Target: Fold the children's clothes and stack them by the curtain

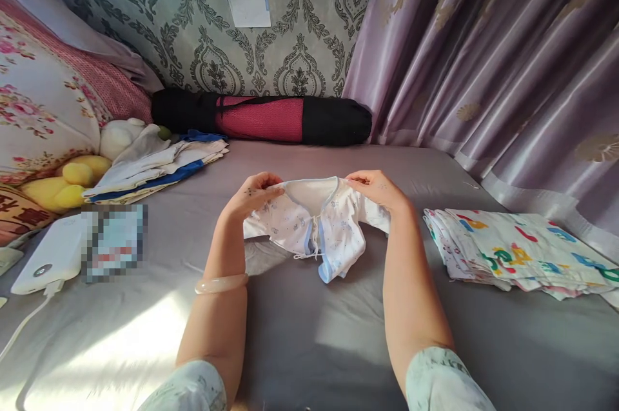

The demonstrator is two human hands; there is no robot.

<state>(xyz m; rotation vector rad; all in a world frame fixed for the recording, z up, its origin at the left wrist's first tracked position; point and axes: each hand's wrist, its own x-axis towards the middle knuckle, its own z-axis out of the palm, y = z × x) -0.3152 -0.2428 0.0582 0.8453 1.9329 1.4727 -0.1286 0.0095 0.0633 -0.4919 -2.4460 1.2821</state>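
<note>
A small white baby shirt (338, 230) with blue trim, tiny prints and tie strings at the front hangs spread between my two hands, just over the grey bed sheet. My left hand (256, 193) pinches it at the shoulder on the left of its neckline. At the opposite shoulder, my right hand (374, 188) grips the cloth between thumb and fingers. The lower front edge droops toward the sheet, and one corner hangs lower than the rest.
Folded printed cloths (536, 250) lie stacked at right. On the left are folded clothes (159, 162), a yellow plush toy (68, 185), a white power bank (51, 253) with cable and a blurred-out item (116, 240). A black and red rolled bag (261, 119) lies along the wall.
</note>
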